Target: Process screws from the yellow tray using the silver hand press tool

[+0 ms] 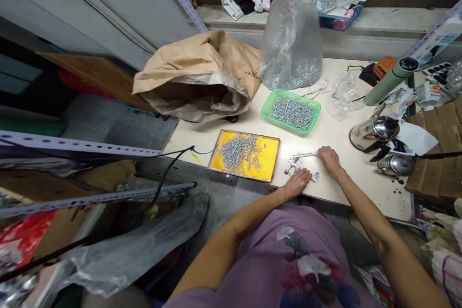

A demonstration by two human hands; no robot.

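My right hand [329, 159] is closed around the right end of a thin, flat metal strip [306, 155] at the front of the table. The strip runs left to a small metal fixture [291, 168] lying on the tabletop. My left hand [298, 183] lies over the near side of this fixture, fingers stretched and apart; its thumb and whatever is under the palm are hidden. Small grey flat scraps [316, 177] lie between the hands. Left of them, a yellow tray [269, 163] bears a heap of small metal pins [236, 151].
Behind stands a green basket [265, 108] full of similar metal pieces. A large paper sack [195, 57] and a clear plastic bag [292, 33] rise at the back. On the right are a glass teapot [361, 134], a metal pot [397, 166] and a green flask [388, 82].
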